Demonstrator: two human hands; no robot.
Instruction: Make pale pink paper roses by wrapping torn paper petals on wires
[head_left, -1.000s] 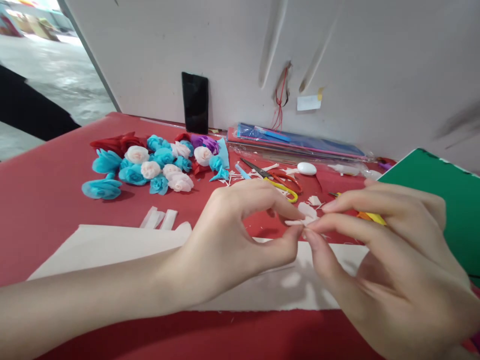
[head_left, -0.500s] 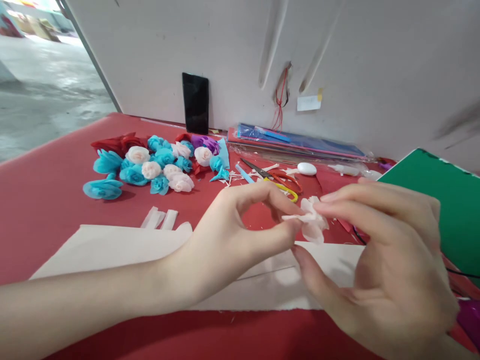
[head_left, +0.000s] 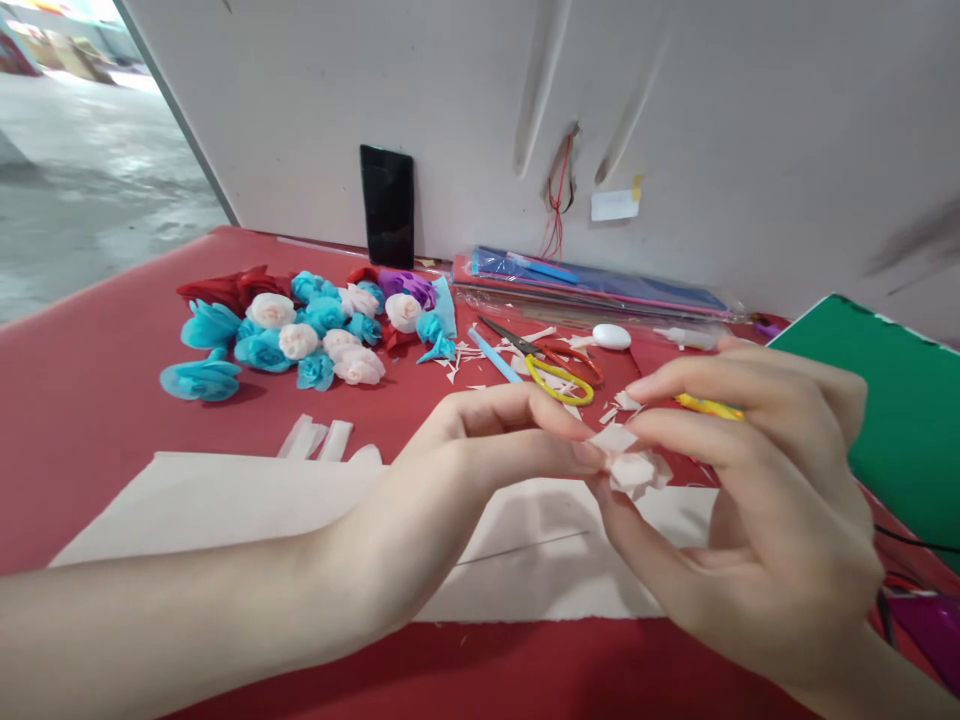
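A small pale pink paper flower [head_left: 634, 472] is held up over the white sheet. My left hand [head_left: 480, 480] is closed, pinching the flower's left side between thumb and index finger. From the right, my right hand [head_left: 757, 500] curls around the flower, its thumb against the lower left and a fingertip at the upper edge. Below the hands lies the white paper sheet [head_left: 247, 505], with a thin dark line [head_left: 525, 548] across it. Several pale strips [head_left: 336, 440] lie at the sheet's back edge.
Finished-looking blue [head_left: 326, 315], pink, red and purple paper flowers cluster at back left. Scissors [head_left: 559, 378], a blue stick [head_left: 495, 355] and paper scraps lie behind the hands. A phone [head_left: 388, 205] leans on the wall. A green board [head_left: 892, 410] stands at right.
The flower has been turned in my fingers, so its petals now face lower and nearer. My right hand has shifted slightly left, and my left fingers have drawn closer together.
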